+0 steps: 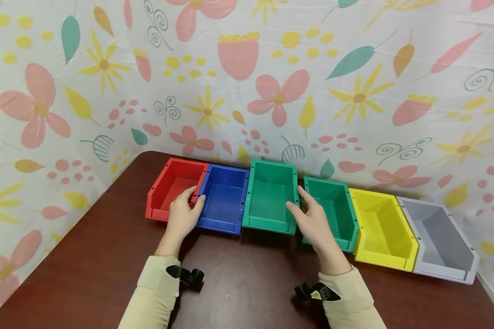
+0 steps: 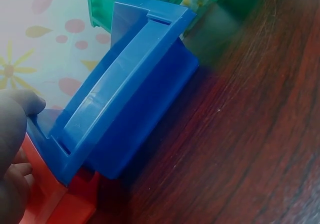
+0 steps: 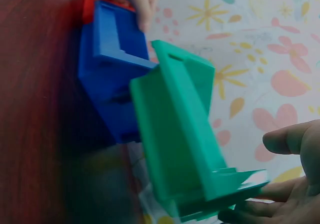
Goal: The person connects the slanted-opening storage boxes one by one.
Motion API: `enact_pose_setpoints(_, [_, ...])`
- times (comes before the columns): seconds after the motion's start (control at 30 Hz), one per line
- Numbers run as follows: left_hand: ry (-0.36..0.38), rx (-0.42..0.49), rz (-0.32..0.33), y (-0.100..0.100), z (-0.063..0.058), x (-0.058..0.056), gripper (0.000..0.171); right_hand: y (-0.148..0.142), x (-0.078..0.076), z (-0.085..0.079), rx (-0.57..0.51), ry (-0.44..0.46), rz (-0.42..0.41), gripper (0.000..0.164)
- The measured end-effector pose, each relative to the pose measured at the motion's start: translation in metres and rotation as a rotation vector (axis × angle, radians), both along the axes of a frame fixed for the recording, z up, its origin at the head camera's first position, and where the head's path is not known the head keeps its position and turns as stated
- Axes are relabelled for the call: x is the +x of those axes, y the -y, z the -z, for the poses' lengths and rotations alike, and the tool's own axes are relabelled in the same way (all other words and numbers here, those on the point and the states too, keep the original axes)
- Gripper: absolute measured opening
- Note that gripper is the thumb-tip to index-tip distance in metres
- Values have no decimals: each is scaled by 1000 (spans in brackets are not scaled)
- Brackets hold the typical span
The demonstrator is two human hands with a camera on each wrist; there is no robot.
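Observation:
My left hand (image 1: pixel 184 211) is at the seam between the red bin (image 1: pixel 160 214) and the blue bin (image 1: pixel 222 196). Its thumb lies over the blue side and its fingers on the red side, pinching the two adjoining rims. My right hand (image 1: pixel 313 221) is beside the right wall of the larger green bin (image 1: pixel 271 196). In the right wrist view its fingers touch that bin's edge from outside, while the thumb stands apart from it. This green bin (image 3: pixel 175 129) looks tilted and stands higher than the blue bin (image 3: pixel 115 69) beside it.
Right of my right hand stand a second green bin (image 1: pixel 333 208), a yellow bin (image 1: pixel 383 228) and a grey bin (image 1: pixel 440 237), in a row along the dark wooden table's (image 1: pixel 238 283) back edge. A flower-patterned cloth (image 1: pixel 238 109) hangs behind them.

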State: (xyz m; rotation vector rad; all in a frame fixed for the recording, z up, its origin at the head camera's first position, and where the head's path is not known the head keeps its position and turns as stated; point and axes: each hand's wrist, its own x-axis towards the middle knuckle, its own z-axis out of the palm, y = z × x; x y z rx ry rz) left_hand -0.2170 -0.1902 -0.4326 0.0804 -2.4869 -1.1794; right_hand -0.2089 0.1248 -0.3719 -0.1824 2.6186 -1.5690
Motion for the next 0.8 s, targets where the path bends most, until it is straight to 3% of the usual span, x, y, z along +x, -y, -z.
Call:
enact_pose_setpoints(0.2, [4, 6, 4, 0, -1, -1, 48, 0, -6, -13, 110, -106, -54, 67])
enact_pose_setpoints(0.43, [0, 4, 5, 2, -1, -1, 48, 14, -16, -37, 308, -234, -198, 63])
enact_pose_setpoints(0.63, [14, 6, 2, 2, -1, -1, 48, 30, -28, -57, 458, -245, -358, 72])
enact_pose_setpoints(0.8, [14, 7, 7, 1, 1, -1, 48, 40, -46, -68, 560, -193, -473, 80])
